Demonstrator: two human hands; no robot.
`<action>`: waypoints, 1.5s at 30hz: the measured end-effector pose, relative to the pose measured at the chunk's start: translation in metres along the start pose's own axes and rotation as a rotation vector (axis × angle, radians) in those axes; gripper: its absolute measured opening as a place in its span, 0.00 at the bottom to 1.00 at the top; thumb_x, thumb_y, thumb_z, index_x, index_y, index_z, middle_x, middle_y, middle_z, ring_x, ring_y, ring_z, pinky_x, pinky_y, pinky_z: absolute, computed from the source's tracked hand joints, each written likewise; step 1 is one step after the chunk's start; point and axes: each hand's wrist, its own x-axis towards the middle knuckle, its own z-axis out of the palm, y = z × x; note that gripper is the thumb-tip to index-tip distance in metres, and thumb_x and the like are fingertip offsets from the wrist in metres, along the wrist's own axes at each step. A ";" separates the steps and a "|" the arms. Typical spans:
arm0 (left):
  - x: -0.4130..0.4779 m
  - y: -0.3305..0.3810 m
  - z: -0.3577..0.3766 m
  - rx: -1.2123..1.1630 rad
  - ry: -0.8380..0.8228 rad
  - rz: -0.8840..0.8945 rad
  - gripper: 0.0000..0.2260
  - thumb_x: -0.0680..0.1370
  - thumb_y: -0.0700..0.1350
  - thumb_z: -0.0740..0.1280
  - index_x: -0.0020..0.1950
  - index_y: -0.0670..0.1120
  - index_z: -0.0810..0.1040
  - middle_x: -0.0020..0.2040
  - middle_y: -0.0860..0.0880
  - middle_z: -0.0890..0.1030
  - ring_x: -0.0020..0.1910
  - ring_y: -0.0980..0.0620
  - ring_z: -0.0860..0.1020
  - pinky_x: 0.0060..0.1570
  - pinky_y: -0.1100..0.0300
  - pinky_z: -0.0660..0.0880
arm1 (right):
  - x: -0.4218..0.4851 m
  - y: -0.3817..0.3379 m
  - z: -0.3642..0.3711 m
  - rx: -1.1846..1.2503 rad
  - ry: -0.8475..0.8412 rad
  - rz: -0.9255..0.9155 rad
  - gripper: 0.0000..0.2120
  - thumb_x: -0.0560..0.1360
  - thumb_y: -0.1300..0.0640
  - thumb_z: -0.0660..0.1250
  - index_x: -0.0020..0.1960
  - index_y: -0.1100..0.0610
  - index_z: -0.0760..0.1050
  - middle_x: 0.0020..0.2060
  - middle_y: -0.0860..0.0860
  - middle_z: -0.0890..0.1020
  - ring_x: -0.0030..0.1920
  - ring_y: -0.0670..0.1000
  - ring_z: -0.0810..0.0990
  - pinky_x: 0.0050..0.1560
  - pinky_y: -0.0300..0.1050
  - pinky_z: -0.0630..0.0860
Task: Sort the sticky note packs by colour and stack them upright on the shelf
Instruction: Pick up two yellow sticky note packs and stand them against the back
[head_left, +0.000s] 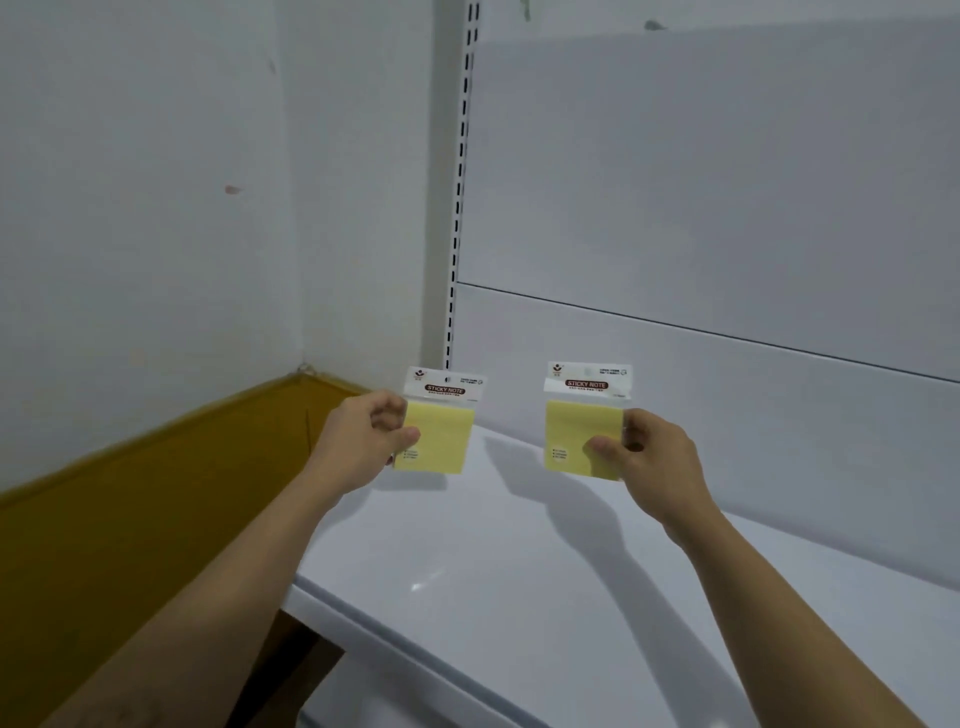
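Head view: left hand (371, 434) pinches one yellow pack (436, 439), right hand (641, 449) pinches another yellow pack (579, 439) — both upright, just above the shelf (519, 561). Same colour, so set them down touching, backs twd rear panel (727, 405) — bottoms flat.

The shelf (519, 597) across the lower middle of the frame looks like white painted metal, smooth and glossy enough to carry a bright highlight. The back panel (727, 208) at upper right has a duller sheen. The left pack (441, 441) and the right pack (576, 431), at centre, are matt pale yellow paper blocks sealed in clear shiny plastic film with white printed headers. The wall (156, 208) at upper left is matt, scuffed paint, and the ochre band (156, 493) below it is smooth and slightly glossy.
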 end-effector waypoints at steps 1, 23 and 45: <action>0.005 -0.007 -0.002 -0.004 -0.009 -0.003 0.09 0.71 0.36 0.74 0.44 0.46 0.77 0.28 0.54 0.72 0.32 0.50 0.74 0.35 0.56 0.75 | 0.001 -0.001 0.008 0.000 0.000 0.008 0.05 0.72 0.59 0.71 0.47 0.54 0.79 0.38 0.50 0.81 0.43 0.53 0.79 0.41 0.45 0.73; 0.090 -0.056 0.047 0.103 -0.037 -0.105 0.10 0.72 0.37 0.73 0.51 0.43 0.77 0.35 0.47 0.79 0.42 0.46 0.79 0.50 0.47 0.77 | 0.065 0.037 0.055 0.111 -0.049 0.072 0.05 0.72 0.59 0.71 0.47 0.57 0.79 0.42 0.54 0.82 0.45 0.57 0.80 0.48 0.51 0.76; 0.173 -0.109 0.110 -0.039 -0.187 0.005 0.07 0.76 0.39 0.68 0.53 0.46 0.78 0.38 0.55 0.79 0.40 0.54 0.78 0.45 0.61 0.73 | 0.063 0.054 0.142 0.035 0.123 0.231 0.05 0.73 0.62 0.69 0.44 0.53 0.76 0.40 0.48 0.83 0.42 0.50 0.80 0.42 0.44 0.74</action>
